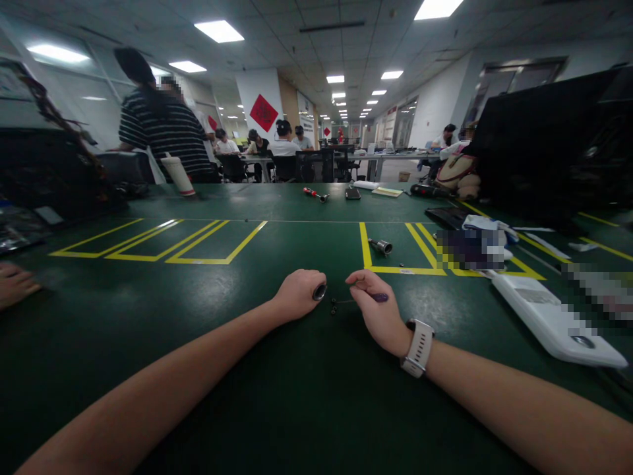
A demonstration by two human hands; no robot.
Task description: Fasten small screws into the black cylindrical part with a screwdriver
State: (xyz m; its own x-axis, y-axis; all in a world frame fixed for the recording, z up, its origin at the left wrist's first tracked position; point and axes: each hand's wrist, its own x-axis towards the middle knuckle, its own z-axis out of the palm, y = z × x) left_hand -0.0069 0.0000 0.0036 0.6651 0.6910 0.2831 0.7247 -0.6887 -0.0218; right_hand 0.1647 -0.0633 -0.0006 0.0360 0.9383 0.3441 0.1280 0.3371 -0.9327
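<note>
My left hand is closed around a dark metal cylindrical part, with its round open end facing me. To the right, my right hand is curled around a small screwdriver with a purple handle. Its thin shaft points left toward the other hand. A few tiny dark pieces lie on the green table between my hands. Beyond my right hand, a metal fitting rests inside a yellow-taped box. A pale watch band circles my right wrist.
A long white device lies at the right, near a cloth. Farther back are a red-handled tool, a phone and a white tumbler. Another person's hand rests at the left edge.
</note>
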